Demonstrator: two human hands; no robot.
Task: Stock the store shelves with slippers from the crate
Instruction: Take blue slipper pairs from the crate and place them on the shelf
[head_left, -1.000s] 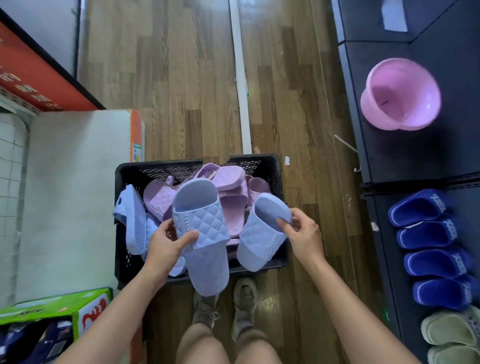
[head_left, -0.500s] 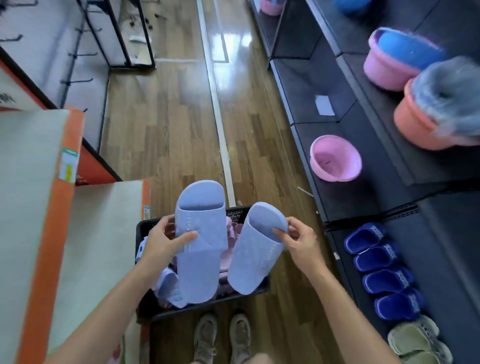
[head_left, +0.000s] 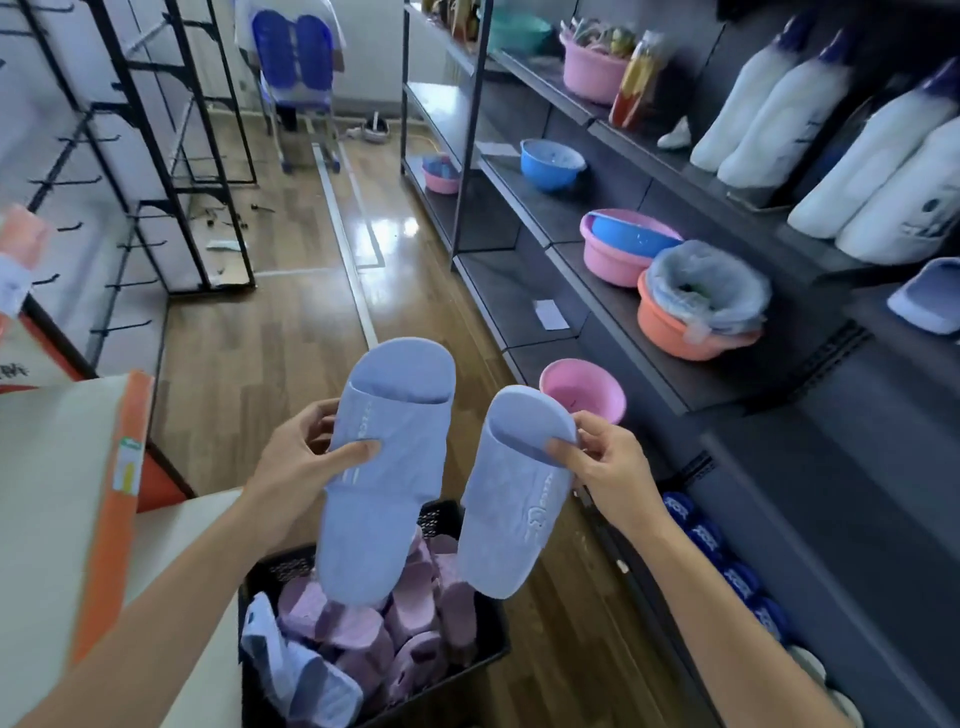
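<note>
My left grip (head_left: 296, 462) clamps the left slipper (head_left: 387, 483) at its strap, thumb on top. My right grip (head_left: 605, 462) pinches the right slipper (head_left: 511, 509) at its upper rim. Both hang above the black crate (head_left: 496, 631) of pink slippers (head_left: 400, 623) on the floor, beside the shelves (head_left: 519, 296).

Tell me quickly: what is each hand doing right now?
Left hand: grips a blue slipper.
Right hand: pinches the other blue slipper.
</note>
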